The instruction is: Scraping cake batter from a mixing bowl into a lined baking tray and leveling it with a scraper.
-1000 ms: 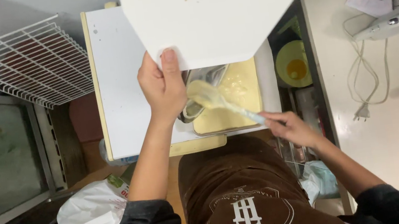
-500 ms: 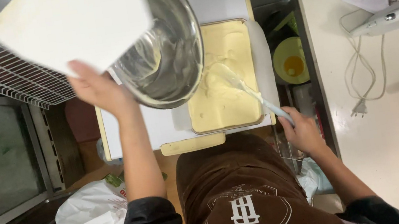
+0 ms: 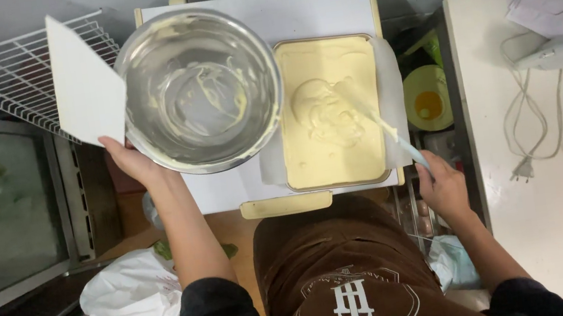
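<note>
Cramped kitchen corner, white table (image 3: pixel 319 9) with a rectangular baking tray (image 3: pixel 331 111) on it. Batter fills the tray, one unspread mound mid-tray; levelling looks left. Steel mixing bowl (image 3: pixel 200 89) nearly scraped clean. Left hand (image 3: pixel 129 161) closed on its rim; right hand (image 3: pixel 441 187) closed on spatula (image 3: pixel 374 114) in the batter.

One steel bowl (image 3: pixel 200 89), one batter tray (image 3: pixel 330 111), one spatula (image 3: pixel 379 118), one wire rack (image 3: pixel 9 75).

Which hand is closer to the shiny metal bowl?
The left hand. It holds the metal bowl at its lower left rim. The right hand is apart, off to the bowl's right, holding a spatula over the batter tray.
</note>
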